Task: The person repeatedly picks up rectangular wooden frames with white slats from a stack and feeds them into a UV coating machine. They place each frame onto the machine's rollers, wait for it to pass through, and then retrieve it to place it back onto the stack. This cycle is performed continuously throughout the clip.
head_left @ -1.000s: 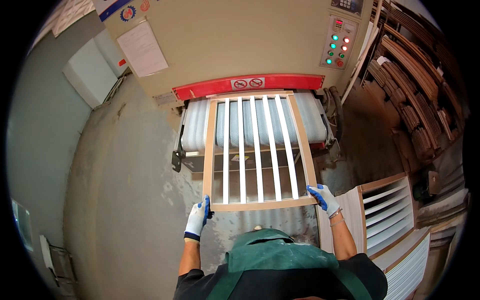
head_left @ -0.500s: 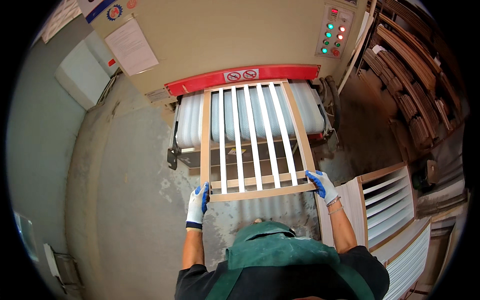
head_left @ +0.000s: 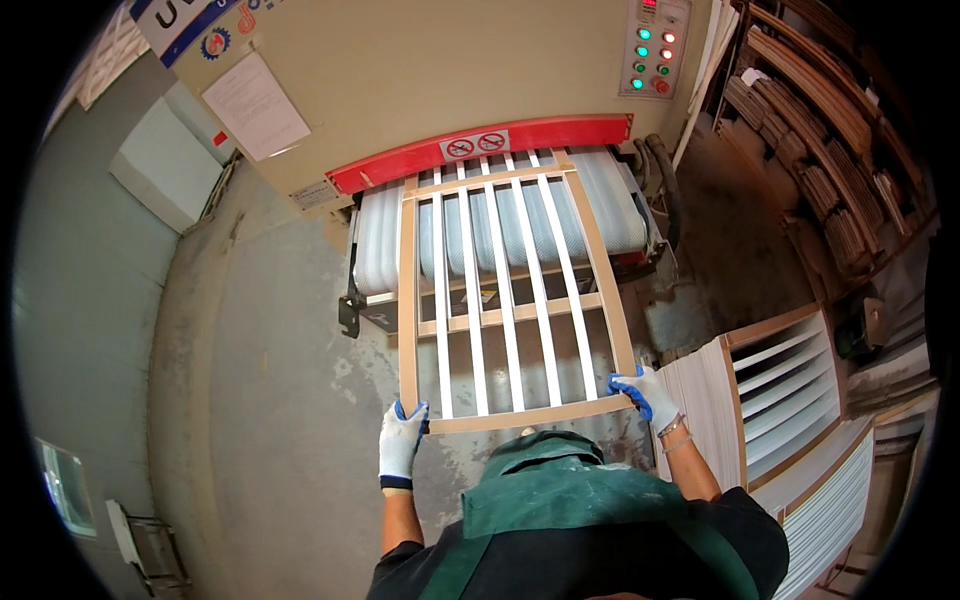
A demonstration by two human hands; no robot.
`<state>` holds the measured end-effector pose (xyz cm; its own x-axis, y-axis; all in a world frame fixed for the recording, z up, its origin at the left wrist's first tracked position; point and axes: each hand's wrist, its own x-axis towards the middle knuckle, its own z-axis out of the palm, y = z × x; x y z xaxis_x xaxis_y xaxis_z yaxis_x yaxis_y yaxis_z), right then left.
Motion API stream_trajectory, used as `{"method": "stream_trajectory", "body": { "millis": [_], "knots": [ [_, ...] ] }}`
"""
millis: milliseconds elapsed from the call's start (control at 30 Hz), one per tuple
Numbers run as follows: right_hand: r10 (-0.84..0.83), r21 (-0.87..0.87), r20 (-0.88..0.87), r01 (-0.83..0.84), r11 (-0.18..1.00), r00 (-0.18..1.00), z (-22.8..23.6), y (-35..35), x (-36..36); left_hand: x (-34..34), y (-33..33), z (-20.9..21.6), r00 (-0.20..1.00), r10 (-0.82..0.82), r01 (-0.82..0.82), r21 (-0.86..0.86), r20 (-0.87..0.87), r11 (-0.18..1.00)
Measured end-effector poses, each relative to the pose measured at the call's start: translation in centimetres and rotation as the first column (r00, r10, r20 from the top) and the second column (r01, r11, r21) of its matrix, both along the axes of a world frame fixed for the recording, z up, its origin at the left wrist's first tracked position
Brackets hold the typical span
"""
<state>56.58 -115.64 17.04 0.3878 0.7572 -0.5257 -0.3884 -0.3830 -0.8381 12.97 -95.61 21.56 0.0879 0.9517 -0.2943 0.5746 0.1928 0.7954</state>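
Note:
A slatted wooden frame [head_left: 530, 416], with light brown rails and several white slats, lies partly over the machine's ribbed conveyor belt [head_left: 380, 250]. Its far end passes under a red bar [head_left: 395, 172] and is hidden there. The near end sticks out in front of me, above the floor. My left hand [head_left: 402, 445], in a white and blue glove, is closed on the near left corner. At the near right corner, my gloved right hand [head_left: 650, 398] grips the same frame, its blue fingertips over the rail.
A beige machine [head_left: 480, 70] stands ahead, with a control panel [head_left: 655, 50] of lit buttons. To my right are stacked louvred panels [head_left: 790, 370]. Bundles of wooden strips [head_left: 800, 130] sit on racks behind them. A grey wall [head_left: 90, 290] runs along the left.
The frame has come farther out from under the red bar, towards me, with both hands still on its corners. A crosspiece near the bar now shows.

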Motion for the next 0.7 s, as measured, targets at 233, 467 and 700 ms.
{"method": "stream_trajectory", "body": {
  "millis": [233, 467, 700],
  "knots": [
    [0.063, -0.084, -0.004, -0.063, 0.994, 0.998, 2.0, -3.0, -2.4, -1.6, -3.3, -0.2, 0.971, 0.043, -0.028, 0.065, -0.236, 0.997],
    [0.037, -0.043, -0.033, -0.038, 0.998, 0.999, 0.8, -5.6, -3.8, -1.8, -5.9, 1.1, 0.895, 0.041, -0.001, 0.089, -0.444, 0.996],
    [0.073, -0.076, -0.078, -0.079, 0.994, 0.994, 2.0, -6.5, -4.6, -2.7, -7.8, 2.0, 0.895, 0.054, -0.057, 0.006, -0.443, 0.998]
  ]
}}
